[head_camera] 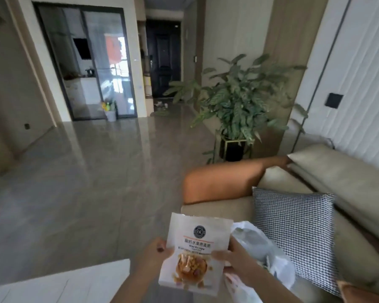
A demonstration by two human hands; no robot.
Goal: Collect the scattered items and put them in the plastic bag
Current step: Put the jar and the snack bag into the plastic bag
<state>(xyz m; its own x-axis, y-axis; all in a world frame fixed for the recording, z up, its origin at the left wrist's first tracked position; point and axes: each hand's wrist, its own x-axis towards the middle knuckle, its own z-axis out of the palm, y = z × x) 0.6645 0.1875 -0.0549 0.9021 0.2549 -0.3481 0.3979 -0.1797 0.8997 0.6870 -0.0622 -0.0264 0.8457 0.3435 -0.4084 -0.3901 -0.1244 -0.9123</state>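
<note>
While left hand pinches snack packet edge, right hand grips opposite edge plus plastic bag; sofa, checked cushion beside.

Both forearms are bare, with no sleeves in view. The left hand has a dark-painted thumbnail; the right hand wears nothing.

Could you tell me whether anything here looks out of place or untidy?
Some small litter lies on the floor by the dark door. Otherwise nothing stands out: both hands hold an intact snack packet beside the plastic bag.
</note>
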